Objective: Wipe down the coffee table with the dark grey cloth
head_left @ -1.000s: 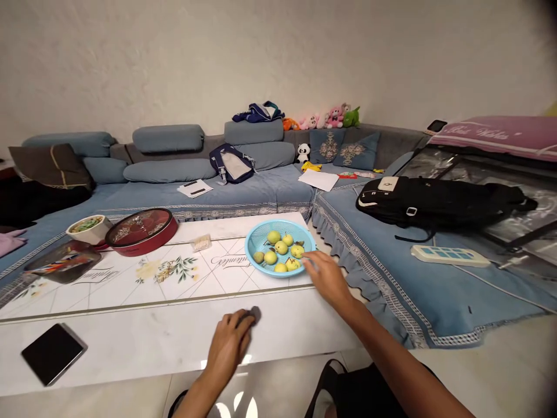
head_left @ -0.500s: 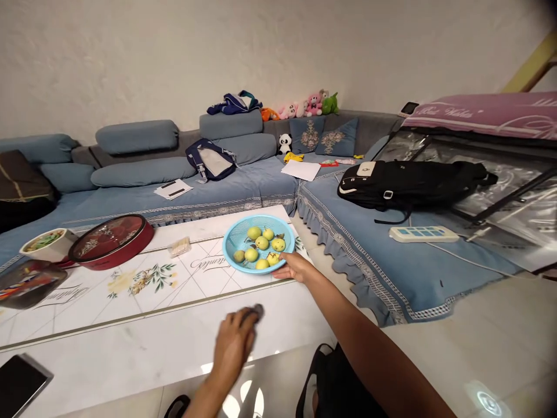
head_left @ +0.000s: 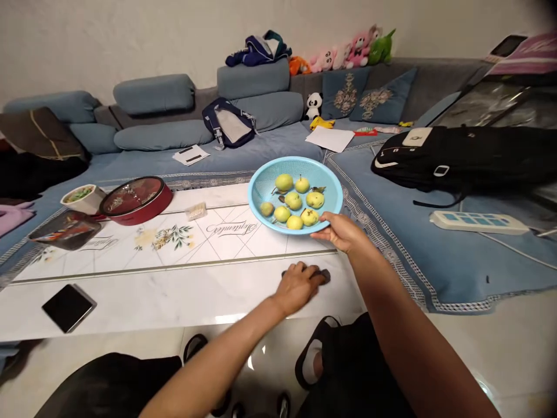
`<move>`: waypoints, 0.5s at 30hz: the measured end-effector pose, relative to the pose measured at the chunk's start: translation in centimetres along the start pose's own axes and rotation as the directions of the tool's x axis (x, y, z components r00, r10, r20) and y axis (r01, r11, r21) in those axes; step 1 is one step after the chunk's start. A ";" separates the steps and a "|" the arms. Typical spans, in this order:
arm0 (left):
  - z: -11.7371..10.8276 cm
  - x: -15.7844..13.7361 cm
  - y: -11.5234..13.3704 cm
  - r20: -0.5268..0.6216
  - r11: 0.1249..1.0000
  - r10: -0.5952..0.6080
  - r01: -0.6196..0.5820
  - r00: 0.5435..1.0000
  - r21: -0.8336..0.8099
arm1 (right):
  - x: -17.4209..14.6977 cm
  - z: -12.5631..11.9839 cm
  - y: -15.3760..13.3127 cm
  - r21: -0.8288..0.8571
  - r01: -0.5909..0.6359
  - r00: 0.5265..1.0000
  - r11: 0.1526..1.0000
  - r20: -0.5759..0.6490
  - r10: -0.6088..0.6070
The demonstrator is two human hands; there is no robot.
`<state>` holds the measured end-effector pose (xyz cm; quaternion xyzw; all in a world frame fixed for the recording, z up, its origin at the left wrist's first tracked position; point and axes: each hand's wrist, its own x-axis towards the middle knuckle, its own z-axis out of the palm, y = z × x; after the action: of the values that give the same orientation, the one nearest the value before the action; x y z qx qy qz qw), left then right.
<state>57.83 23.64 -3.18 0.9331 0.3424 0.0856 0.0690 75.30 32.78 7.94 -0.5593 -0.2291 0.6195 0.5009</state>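
My right hand (head_left: pixel 342 231) grips the near right rim of a light blue plastic basket (head_left: pixel 256 200), thumb on top and fingers beneath. The basket is tilted a little toward me and seems raised off the table. In it lie several yellow-green pears (head_left: pixel 293 201), some with stems and dry leaves. My left hand (head_left: pixel 299 288) rests on the white tabletop (head_left: pixel 191 302), closed over a crumpled dark grey cloth (head_left: pixel 322 276) that pokes out past the fingers.
On the table are a black phone (head_left: pixel 68 307), a dark tray (head_left: pixel 65 230), a red round box (head_left: pixel 137 203), a white bowl (head_left: pixel 85 200) and a small pack of sticks (head_left: pixel 196 211). A blue sofa (head_left: pixel 270 145) wraps behind and right, holding a black bag (head_left: pixel 470 159) and power strip (head_left: pixel 478 222).
The right hand has lifted the basket, which looks nearer and higher. The left hand with the cloth has moved right and down onto the tabletop. The view has shifted too.
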 end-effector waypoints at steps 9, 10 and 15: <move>-4.0 -0.8 -8.2 -0.080 0.854 -0.503 0.509 0.861 0.111 | -1.6 -4.7 -1.8 0.099 0.074 0.991 0.992 -0.117 -0.062; -2.7 -1.4 -5.6 -0.066 0.898 -0.427 0.431 0.902 0.087 | -1.4 -5.2 -1.9 0.111 0.083 0.991 0.990 -0.115 -0.070; 2.2 0.5 2.7 -0.005 0.987 0.118 -0.118 0.993 -0.107 | -0.6 -7.1 -2.3 0.143 0.128 0.983 0.981 -0.150 -0.106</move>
<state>60.35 21.82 -4.73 0.9468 0.2813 0.1069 0.1141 82.64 31.17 8.21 -0.5476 -0.1773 0.5632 0.5929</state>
